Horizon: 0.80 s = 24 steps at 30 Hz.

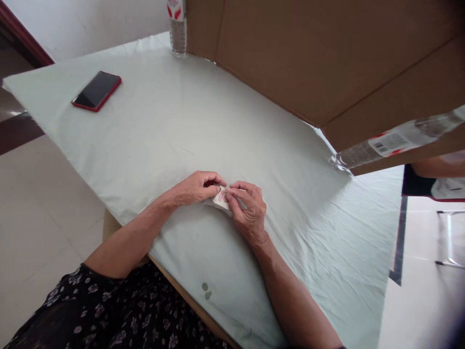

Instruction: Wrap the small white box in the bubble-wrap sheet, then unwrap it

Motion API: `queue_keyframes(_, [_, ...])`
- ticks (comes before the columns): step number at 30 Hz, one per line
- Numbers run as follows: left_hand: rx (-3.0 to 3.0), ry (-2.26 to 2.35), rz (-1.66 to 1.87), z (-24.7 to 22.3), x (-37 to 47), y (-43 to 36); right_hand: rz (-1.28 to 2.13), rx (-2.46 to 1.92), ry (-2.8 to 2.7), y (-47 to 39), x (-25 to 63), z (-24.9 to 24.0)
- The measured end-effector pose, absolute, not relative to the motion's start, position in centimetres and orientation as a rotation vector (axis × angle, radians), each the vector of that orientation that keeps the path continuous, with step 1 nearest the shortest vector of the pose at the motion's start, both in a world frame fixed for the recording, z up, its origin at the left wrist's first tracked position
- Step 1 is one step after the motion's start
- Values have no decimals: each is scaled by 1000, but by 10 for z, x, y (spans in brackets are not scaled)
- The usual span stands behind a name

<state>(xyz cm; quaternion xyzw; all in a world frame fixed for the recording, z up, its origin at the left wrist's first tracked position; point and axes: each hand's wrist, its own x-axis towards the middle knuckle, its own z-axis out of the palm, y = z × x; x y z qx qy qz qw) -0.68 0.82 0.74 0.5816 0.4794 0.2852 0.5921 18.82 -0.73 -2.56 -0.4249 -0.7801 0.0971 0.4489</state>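
Note:
Low over the table, a small white packet with red printing [222, 198] sits between my two hands. My left hand [199, 188] is closed on its left side, the thumb lying along the upper edge. From the right, my right hand [249, 206] has its thumb and forefinger pinched together at the packet's right side. Whether a separate small piece is between those fingertips cannot be made out. Part of the packet is hidden by the fingers, and its lower edge is close to the cloth.
A pale green cloth [152, 131] covers the table. A phone in a red case [97, 91] lies at the far left. A tall brown cardboard panel [290, 53] stands across the back, with one clear bottle [178, 34] and another bottle [392, 140] against it. Another person's arm [439, 167] shows at right.

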Motion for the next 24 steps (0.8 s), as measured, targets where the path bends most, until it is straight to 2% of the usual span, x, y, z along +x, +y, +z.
queue_keyframes(15, [1380,1115,671,8,-8,10,252,-920,-2020,-13,192,-23])
queue_keyframes(24, [1368,1107,689,5,-8,9,683,-1053,-1955,-2,214,-24])
